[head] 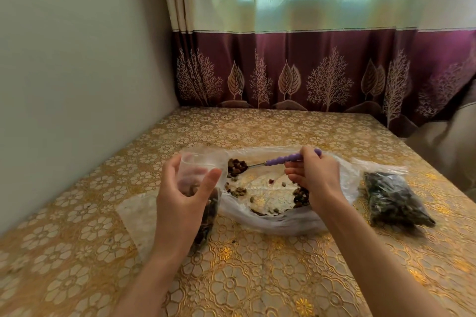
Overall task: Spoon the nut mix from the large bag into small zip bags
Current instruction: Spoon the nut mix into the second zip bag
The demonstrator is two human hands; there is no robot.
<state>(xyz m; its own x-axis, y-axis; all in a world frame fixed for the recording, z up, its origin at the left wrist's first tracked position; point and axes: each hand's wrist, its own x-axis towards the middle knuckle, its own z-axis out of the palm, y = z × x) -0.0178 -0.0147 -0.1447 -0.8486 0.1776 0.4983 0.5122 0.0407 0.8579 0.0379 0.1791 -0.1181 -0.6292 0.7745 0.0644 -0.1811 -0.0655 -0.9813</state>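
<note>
My left hand [181, 188] grips a small clear zip bag [199, 166] upright, with its mouth held wide and some nut mix in its lower part. My right hand [313, 175] holds a spoon with a purple beaded handle [283, 158]. The spoon's bowl [237, 166] is heaped with nut mix and hangs just right of the small bag's mouth. Beneath it the large clear bag [270, 219] lies flat and spread wide on the table, with scattered nuts [239, 190] left inside.
A filled small zip bag [394, 198] of dark nut mix lies on the table to the right. The gold floral tablecloth [257, 278] covers the table. A wall stands on the left, a curtain [309, 67] behind.
</note>
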